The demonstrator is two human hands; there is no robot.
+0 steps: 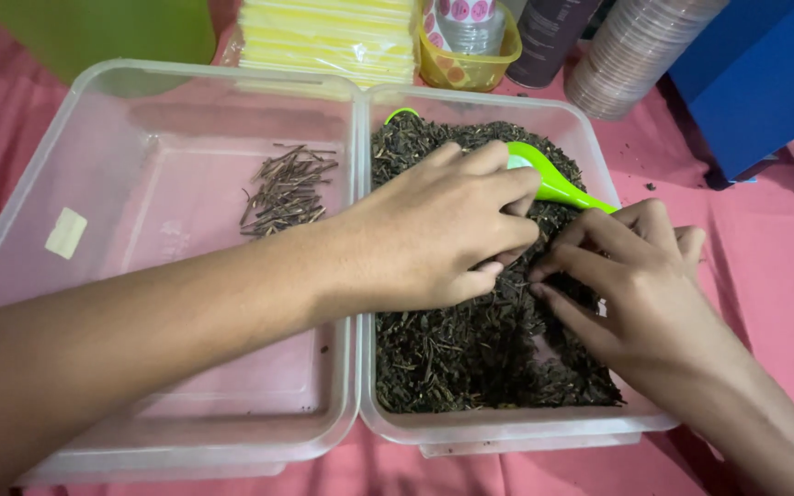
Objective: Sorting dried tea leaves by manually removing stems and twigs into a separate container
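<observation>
While both hands dig in the dried leaves filling the clear tub at center right, the left hand pinches some leaves with curled fingers and the right hand pokes in with loosely spread fingers, gripping nothing I can see. A green scoop lies on the leaves, and twigs sit in the left tub.
</observation>
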